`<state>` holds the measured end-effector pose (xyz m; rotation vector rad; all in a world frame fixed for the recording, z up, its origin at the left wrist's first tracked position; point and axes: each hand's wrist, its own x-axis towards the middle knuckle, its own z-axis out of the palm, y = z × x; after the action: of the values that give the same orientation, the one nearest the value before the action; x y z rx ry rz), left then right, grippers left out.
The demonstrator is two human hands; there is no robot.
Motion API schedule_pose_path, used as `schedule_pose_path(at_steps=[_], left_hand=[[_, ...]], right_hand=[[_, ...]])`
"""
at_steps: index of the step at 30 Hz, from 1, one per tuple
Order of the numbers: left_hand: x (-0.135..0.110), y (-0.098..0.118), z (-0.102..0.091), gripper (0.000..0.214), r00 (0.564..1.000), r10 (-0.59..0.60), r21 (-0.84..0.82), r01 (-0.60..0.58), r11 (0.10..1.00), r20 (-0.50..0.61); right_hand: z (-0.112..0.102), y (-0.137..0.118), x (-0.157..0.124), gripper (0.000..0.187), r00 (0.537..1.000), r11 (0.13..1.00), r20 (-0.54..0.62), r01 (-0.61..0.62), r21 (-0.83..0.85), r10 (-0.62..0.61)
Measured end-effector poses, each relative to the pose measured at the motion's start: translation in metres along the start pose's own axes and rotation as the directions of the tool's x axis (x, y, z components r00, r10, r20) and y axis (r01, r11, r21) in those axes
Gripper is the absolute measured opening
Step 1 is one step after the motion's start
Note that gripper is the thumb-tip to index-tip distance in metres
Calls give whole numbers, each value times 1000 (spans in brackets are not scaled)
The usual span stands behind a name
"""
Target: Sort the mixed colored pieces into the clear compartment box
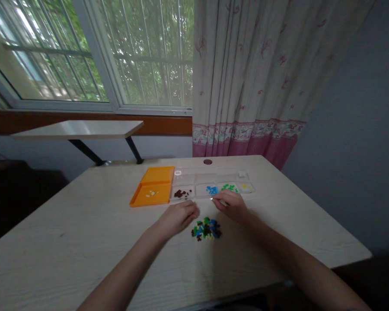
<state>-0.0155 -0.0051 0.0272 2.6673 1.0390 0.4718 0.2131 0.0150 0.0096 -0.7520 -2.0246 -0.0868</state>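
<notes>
My right hand (231, 206) pinches a small white block piece (212, 199) by the front edge of the clear divided box (203, 177). My left hand (179, 216) is closed, its fingertips together just above the mixed pile (206, 229); whatever they hold, if anything, is hidden. That pile has small green, blue, dark brown and pale yellow block pieces. In the box's front row lie brown pieces (180, 194), blue pieces (212, 190), green pieces (228, 187) and yellow pieces (245, 186), each colour apart.
An orange open case (155, 183) lies left of the clear box, with a few white pieces (151, 193) inside. All stand on a pale wooden table (94, 233). A raised shelf (84, 128) is at the back left. A curtain (246, 86) hangs behind the table.
</notes>
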Motion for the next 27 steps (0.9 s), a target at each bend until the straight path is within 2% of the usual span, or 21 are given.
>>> schedule_pose_path(at_steps=[3,6,19,27], left_hand=[[0,-2,2,20,997,33,-12,-32,999,73],[0,-1,4,19,994,38,-16,-36,999,101],[-1,1,2,20,993,-4,95,-8,995,119],[-2,2,1,18,991,10,72,-20,997,134]], right_hand=[[-6,7,2,8,998,1000,-61,2,-26,-3],[-9,8,4,7,997,999,-77,3,-52,-7],[-13,9,5,8,996,999,-91,1,-49,-6],[-28,28,6,13,998,991,-34,-56,-121,52]])
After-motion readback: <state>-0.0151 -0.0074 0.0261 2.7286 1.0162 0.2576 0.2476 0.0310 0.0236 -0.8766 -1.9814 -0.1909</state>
